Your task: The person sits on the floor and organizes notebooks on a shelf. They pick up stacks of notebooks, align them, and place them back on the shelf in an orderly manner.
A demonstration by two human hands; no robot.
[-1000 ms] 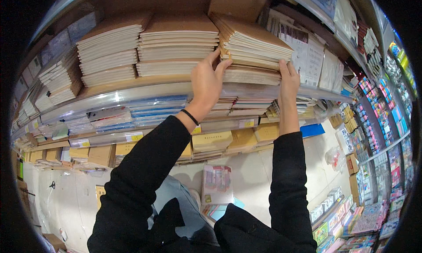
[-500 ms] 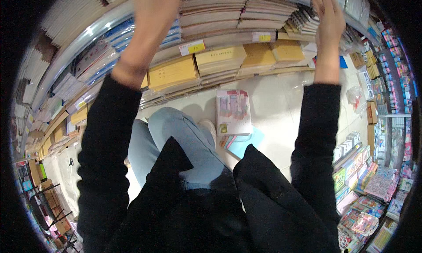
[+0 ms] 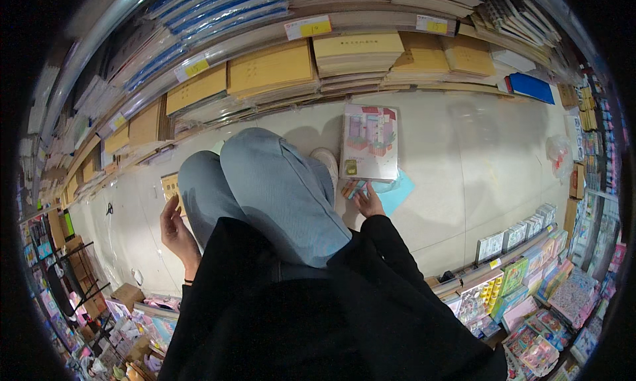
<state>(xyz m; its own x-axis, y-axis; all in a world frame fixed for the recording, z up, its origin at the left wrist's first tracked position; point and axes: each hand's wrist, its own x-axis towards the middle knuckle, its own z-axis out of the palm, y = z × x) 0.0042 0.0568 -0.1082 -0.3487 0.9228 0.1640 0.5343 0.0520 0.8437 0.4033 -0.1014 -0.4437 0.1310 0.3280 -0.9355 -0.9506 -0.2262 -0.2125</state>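
A pile of notebooks (image 3: 371, 139) with a pink illustrated cover lies on the floor in front of me. From under its near edge stick out a turquoise folder or booklet (image 3: 399, 194) and several thin coloured-edged items. My right hand (image 3: 368, 201) is at that near edge, fingers spread and nothing gripped; whether the fingertips touch the pile I cannot tell. Out to the left, beside my knee, my left hand (image 3: 177, 234) hovers with loosely stretched fingers and holds nothing. Just beyond it a tan printed item (image 3: 171, 185) lies on the floor, partly hidden by my leg.
Ahead, a low shelf (image 3: 377, 23) carries stacked paper goods, with kraft envelopes (image 3: 270, 68) on its bottom level. A blue folder (image 3: 532, 88) juts from its right end. A clear plastic bag (image 3: 558, 157) lies on the floor. Behind me at right stands a rack of colourful booklets (image 3: 513, 278).
Both hands have left the upper shelf and come down, the right to the notebook pile, the left beside my knee. My view has tilted lower, showing more floor and goods behind me.
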